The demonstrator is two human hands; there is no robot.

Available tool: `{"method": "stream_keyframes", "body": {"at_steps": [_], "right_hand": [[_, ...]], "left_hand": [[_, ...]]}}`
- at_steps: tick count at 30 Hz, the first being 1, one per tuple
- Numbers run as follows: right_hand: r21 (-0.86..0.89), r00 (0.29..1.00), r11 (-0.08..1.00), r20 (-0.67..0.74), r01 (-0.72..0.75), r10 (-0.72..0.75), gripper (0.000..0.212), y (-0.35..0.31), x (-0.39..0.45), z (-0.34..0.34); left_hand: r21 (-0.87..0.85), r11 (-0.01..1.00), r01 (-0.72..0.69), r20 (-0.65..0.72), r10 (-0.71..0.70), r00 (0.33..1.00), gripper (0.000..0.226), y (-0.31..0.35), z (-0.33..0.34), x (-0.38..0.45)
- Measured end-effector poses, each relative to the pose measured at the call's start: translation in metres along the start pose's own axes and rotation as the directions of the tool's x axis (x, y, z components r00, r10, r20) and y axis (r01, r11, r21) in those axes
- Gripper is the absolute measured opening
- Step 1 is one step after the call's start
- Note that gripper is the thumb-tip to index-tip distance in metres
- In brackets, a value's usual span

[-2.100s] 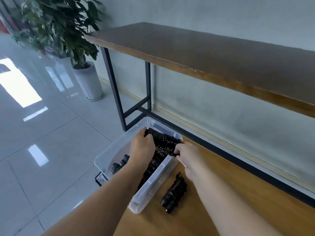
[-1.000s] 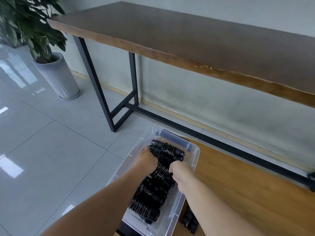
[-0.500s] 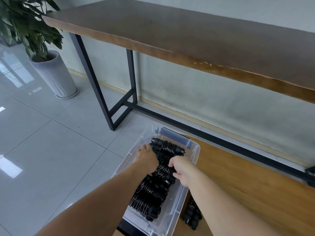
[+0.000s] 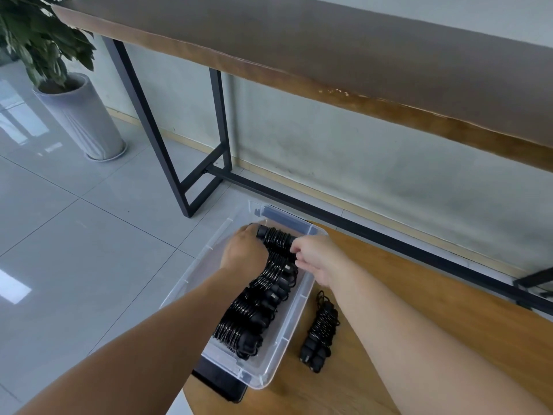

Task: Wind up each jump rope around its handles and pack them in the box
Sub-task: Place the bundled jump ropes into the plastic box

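A light wooden bench (image 4: 449,339) carries a clear plastic box (image 4: 294,320); beside it lies one wound black jump rope (image 4: 320,330).

There are no words, numbers, labels or signs to read anywhere here.
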State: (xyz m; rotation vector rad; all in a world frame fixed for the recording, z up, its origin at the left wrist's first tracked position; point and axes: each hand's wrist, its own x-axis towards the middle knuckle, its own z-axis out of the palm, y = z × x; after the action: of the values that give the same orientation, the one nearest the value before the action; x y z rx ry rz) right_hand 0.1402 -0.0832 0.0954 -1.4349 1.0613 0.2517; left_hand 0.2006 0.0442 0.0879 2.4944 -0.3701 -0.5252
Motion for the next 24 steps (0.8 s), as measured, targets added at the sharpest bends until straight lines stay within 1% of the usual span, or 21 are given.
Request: {"method": "stream_keyframes", "body": {"at_steps": [2,3,4,5,7,9,10,13,15,17,18,19,21,24], "right_hand": [[0.002,0.998,0.998,0.002,0.058,-0.058,0.041,-0.003,-0.004,-0.013],[0.036,0.996,0.995,0.005,0.089,-0.089,0.028,-0.004,-0.008,-0.02],[0.069,0.993,0.99,0.001,0.121,-0.121,0.018,-0.004,-0.013,-0.028],[0.091,0.989,0.985,-0.007,0.147,-0.146,0.014,-0.002,-0.016,-0.036],[0.095,0.982,0.977,-0.029,0.188,-0.186,0.016,0.009,-0.019,-0.058],[0.088,0.978,0.974,-0.044,0.208,-0.205,0.016,0.024,-0.018,-0.08],[0.078,0.977,0.974,-0.048,0.211,-0.207,0.015,0.032,-0.017,-0.093],[-0.022,0.981,0.982,-0.06,0.185,-0.186,0.02,0.055,-0.014,-0.12],[-0.067,0.987,0.987,-0.056,0.147,-0.151,0.018,0.071,-0.006,-0.131],[-0.117,0.993,0.988,-0.049,0.1,-0.106,0.016,0.089,0.005,-0.135],[-0.141,0.996,0.987,-0.036,0.077,-0.083,0.016,0.097,0.011,-0.135],[-0.172,0.998,0.983,-0.019,0.059,-0.063,0.017,0.107,0.019,-0.135],[-0.199,0.999,0.98,-0.007,0.03,-0.032,0.022,0.116,0.026,-0.129],[-0.296,0.999,0.955,0.046,0.026,-0.012,0.031,0.133,0.042,-0.119]], "left_hand": [[-0.068,0.995,-0.074,-0.092,0.067,0.994,0.035,0.02,0.003,-0.013],[-0.082,0.991,-0.11,-0.123,0.099,0.987,0.031,0.03,0.006,-0.02],[-0.1,0.985,-0.14,-0.146,0.125,0.981,0.03,0.041,0.011,-0.029],[-0.132,0.978,-0.163,-0.162,0.141,0.977,0.029,0.049,0.017,-0.036],[-0.2,0.96,-0.198,-0.178,0.163,0.97,0.026,0.066,0.034,-0.055],[-0.251,0.944,-0.216,-0.16,0.179,0.971,0.023,0.077,0.055,-0.074],[-0.267,0.941,-0.206,-0.142,0.173,0.975,0.023,0.082,0.066,-0.083],[-0.278,0.953,-0.119,-0.055,0.108,0.993,0.025,0.085,0.105,-0.101],[-0.285,0.958,-0.021,0.015,0.026,1.0,0.028,0.082,0.133,-0.109],[-0.308,0.943,0.124,0.078,-0.105,0.991,0.031,0.077,0.158,-0.113],[-0.334,0.918,0.214,0.112,-0.187,0.976,0.032,0.074,0.17,-0.114],[-0.374,0.873,0.314,0.142,-0.281,0.949,0.034,0.067,0.185,-0.113],[-0.455,0.761,0.463,0.169,-0.436,0.884,0.036,0.056,0.199,-0.112],[-0.565,0.553,0.613,0.157,-0.657,0.738,0.041,0.038,0.22,-0.112]]}}
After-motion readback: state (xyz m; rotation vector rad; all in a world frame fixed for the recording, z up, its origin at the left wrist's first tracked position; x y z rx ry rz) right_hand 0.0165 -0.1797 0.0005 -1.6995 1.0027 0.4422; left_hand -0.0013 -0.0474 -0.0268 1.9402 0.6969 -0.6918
